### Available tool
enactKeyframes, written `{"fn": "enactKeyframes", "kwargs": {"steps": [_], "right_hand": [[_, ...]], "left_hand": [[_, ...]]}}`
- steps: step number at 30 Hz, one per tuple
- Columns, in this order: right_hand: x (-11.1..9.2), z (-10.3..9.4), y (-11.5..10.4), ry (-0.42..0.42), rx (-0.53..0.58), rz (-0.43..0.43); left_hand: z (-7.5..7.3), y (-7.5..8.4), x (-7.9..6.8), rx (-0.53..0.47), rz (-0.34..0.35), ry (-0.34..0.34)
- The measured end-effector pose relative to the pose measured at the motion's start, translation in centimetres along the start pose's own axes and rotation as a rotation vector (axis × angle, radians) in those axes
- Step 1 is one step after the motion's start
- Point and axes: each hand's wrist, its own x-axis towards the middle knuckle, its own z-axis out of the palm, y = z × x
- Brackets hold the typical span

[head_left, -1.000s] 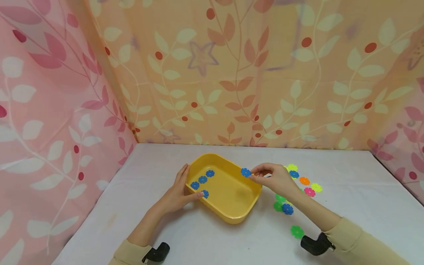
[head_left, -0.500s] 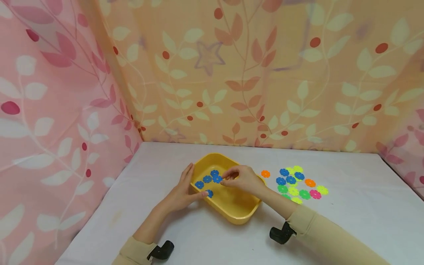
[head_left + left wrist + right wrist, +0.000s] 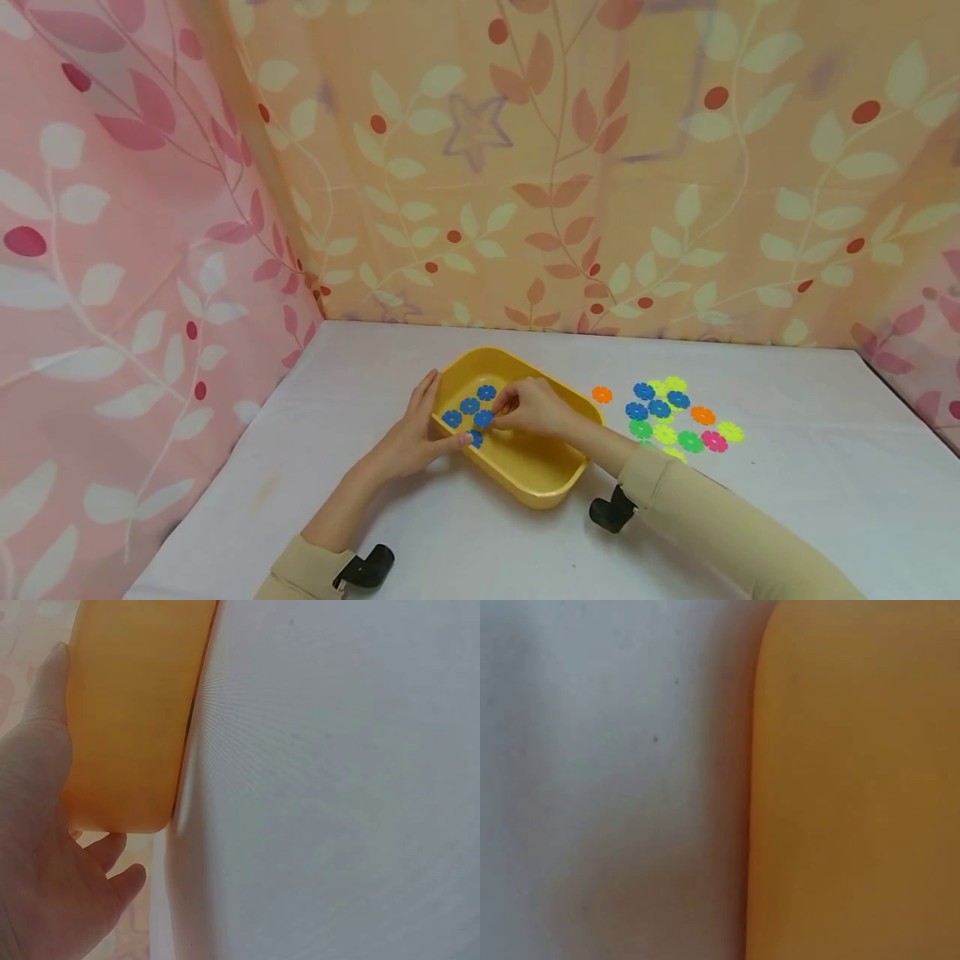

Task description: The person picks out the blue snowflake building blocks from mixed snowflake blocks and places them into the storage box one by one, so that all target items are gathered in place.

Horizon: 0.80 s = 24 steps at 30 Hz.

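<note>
A yellow plastic tray (image 3: 537, 497) stands slantwise on the table in the head view. My left hand (image 3: 408, 433) grips its left end, thumb over the near rim and fingers along the outside; the left wrist view shows this hand (image 3: 45, 825) against the tray's wall (image 3: 135, 720). My right hand (image 3: 536, 408) reaches inside and pinches a blue flower-shaped disc (image 3: 483, 419) low over the tray's floor. Around it lie more blue discs (image 3: 469, 406), one partly behind my left thumb. In the right wrist view only the tray (image 3: 855, 780) and table show, no hand.
Right of the tray lies a loose group of flower-shaped discs: blue (image 3: 643, 390), green (image 3: 690, 441), yellow (image 3: 730, 431), pink (image 3: 714, 441) and orange (image 3: 702, 415). A single orange disc (image 3: 602, 394) sits near the tray's right rim. Patterned curtains (image 3: 480, 167) enclose the white table (image 3: 247, 500).
My right hand has carried the blue disc leftward from above the tray's right rim, down beside the other blue discs. My left hand keeps its hold. The head view has shifted slightly.
</note>
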Motion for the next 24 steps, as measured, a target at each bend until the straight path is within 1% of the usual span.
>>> {"fn": "enactKeyframes", "kwargs": {"steps": [3,7,11,24], "right_hand": [[0.22,0.08,0.26,-0.021,-0.016,0.024],[0.34,0.19,0.48,-0.045,-0.024,0.076],[0.36,0.30,0.68,-0.062,-0.030,0.086],[0.26,0.18,0.78,-0.046,-0.019,0.135]], "left_hand": [[0.04,-0.09,0.07,0.006,-0.001,-0.002],[0.09,-0.15,0.13,0.013,-0.007,-0.003],[0.12,-0.17,0.12,0.019,-0.001,-0.004],[0.07,-0.08,0.04,0.014,-0.002,0.000]]}}
